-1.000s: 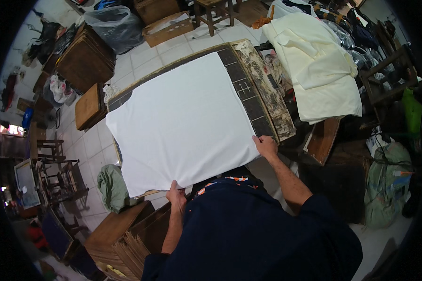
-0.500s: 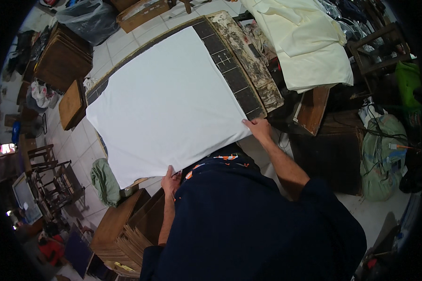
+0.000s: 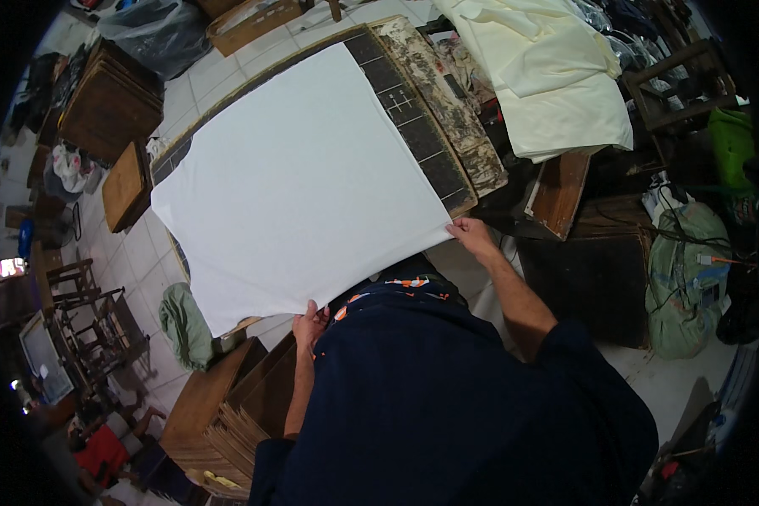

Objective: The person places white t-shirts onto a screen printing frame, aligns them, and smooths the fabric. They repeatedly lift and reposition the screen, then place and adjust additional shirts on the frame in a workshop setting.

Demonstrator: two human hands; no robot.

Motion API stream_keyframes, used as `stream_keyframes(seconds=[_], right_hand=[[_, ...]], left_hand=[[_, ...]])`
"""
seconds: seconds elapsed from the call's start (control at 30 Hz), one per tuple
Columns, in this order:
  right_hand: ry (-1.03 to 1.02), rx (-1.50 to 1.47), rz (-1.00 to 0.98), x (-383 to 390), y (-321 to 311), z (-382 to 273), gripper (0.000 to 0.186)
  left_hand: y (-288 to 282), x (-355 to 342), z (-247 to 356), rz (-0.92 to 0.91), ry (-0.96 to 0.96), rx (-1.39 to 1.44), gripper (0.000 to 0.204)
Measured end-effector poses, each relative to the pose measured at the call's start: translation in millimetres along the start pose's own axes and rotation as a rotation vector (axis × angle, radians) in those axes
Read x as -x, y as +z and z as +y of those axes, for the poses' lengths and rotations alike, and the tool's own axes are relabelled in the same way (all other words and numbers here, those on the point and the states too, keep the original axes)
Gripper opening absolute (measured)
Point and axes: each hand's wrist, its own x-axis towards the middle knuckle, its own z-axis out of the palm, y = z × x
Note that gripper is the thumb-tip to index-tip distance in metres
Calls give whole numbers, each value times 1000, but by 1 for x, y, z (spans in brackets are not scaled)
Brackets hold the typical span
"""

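A white cloth (image 3: 287,185), shaped like a cut shirt panel, lies flat over a dark board marked with pale lines (image 3: 426,148). Its near edge reaches past the board toward my body. With thumb and fingers, my right hand (image 3: 479,241) pinches the near right corner. My left hand (image 3: 309,326) is closed on the near edge, left of the middle, the thumb on top and the other fingers partly hidden beneath. Between the two hands the edge runs fairly straight.
A pile of cream cloth (image 3: 557,93) lies at the far right, beyond a worn, stained plank (image 3: 434,97). Stacked brown boards (image 3: 215,405) stand by my left arm, near a crumpled green cloth (image 3: 185,329). Dark boxes (image 3: 586,287) and a green bundle (image 3: 687,287) are to my right.
The near right corner of the cloth has shifted slightly right and nearer, with my right hand on it. My left hand has moved slightly right along the near edge.
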Motion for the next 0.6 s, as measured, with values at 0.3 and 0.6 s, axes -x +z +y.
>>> stream_keyframes(seconds=[0.3,0.6], right_hand=[[121,-195,-141,-5,3,15,27],[-75,491,-308,-30,15,-117,37]], left_hand=[[-14,-22,-8,48,-25,-99,20],[-56,-42,-20,27,269,-644,20]])
